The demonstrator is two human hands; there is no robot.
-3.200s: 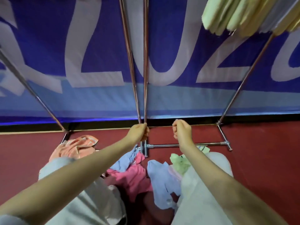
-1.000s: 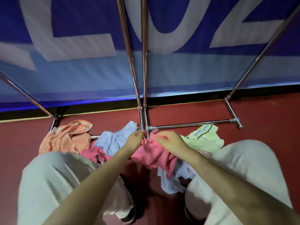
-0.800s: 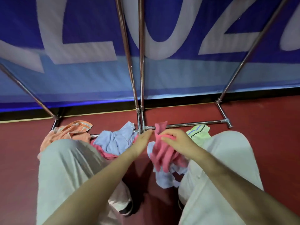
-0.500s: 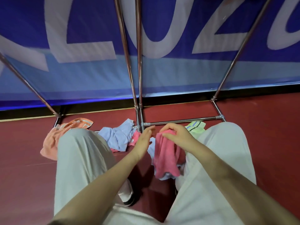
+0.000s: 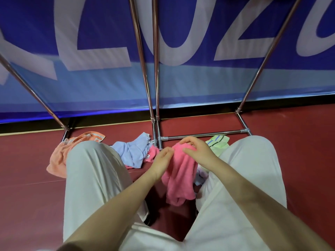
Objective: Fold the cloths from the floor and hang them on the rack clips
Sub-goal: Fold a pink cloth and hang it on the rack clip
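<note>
A pink cloth [image 5: 179, 178] hangs bunched between my knees, lifted off the red floor. My right hand [image 5: 197, 151] pinches its top edge, fingers curled over the fabric. My left hand [image 5: 162, 161] holds the same top edge from the left side. More cloths lie on the floor beyond: a light blue cloth [image 5: 133, 153], an orange cloth [image 5: 59, 158] at the left, a pale green cloth [image 5: 218, 143] behind my right hand, and a bit of another pink cloth [image 5: 152, 154]. The rack's metal poles [image 5: 155, 69] rise from the floor ahead; no clips are in view.
The rack's base bar [image 5: 203, 135] runs along the floor just past my hands. A blue banner [image 5: 199, 84] with large white letters hangs behind the rack. My knees in pale trousers [image 5: 94, 174] flank the cloths.
My hands have come down from the rack pole to the floor pile. They picked up the pink cloth and raised it, so it now hangs longer between my knees.
</note>
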